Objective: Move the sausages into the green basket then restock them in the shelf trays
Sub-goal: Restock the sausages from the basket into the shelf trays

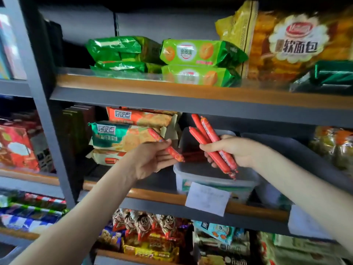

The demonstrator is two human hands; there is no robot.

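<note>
Seemingly mid-restock: pinching one sausage (164, 147) in the left grip (152, 161), clasping a bundle of sausages (210, 142) in the right grip (236, 152) over the shelf tray (215, 180), all yet to be laid in.

Left: your left hand (152, 159) reaches up, thumb and fingers pinching a single sausage (155, 134) | Right: your right hand (235, 150) up alongside, fist clamped round a sausage bundle (208, 134)

Sausages (212, 144) above tray (219, 180) on shelf (152, 196), biscuit packets (122, 136) to its left
</note>
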